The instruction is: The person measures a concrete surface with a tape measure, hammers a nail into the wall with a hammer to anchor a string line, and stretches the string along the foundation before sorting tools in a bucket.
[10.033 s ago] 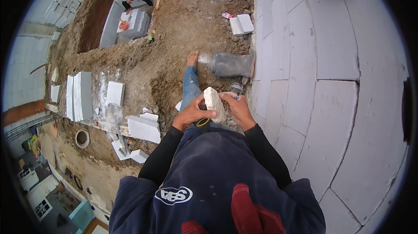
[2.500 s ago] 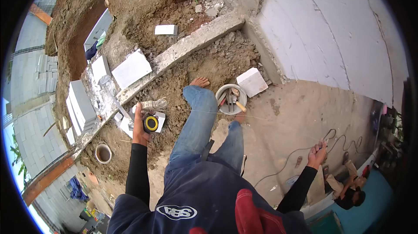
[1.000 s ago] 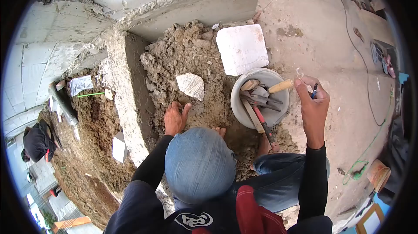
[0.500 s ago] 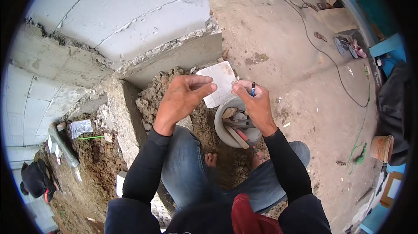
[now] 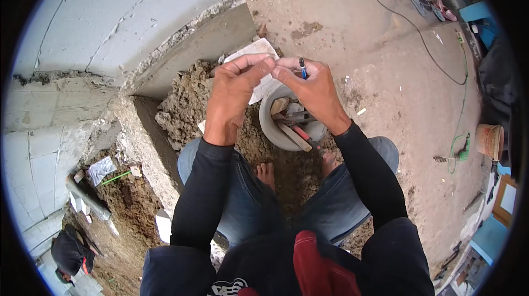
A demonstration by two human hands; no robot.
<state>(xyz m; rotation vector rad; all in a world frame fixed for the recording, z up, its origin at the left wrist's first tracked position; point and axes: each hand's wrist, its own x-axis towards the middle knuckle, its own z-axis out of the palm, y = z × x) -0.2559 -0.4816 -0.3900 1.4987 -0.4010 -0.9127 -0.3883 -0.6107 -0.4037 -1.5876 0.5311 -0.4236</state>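
My left hand is raised with its thumb and forefinger pinched together, touching the fingertips of my right hand. Whatever lies between the fingertips is too small to make out. A blue pen-like object sticks up between the fingers of my right hand. Just below the hands, a round grey bucket holds tools, among them a wooden strip and a red-handled tool. Partly hidden behind my left hand is a white block.
A low concrete beam runs along the left, below a block wall. Beyond it, a person in dark clothes bends down. On the right are a cable, sandals and a clay-coloured pot.
Half a second ago my hands were apart; now their fingertips meet. Earlier, my left hand was low by the pale string bundle on the soil. The view has shifted slightly.
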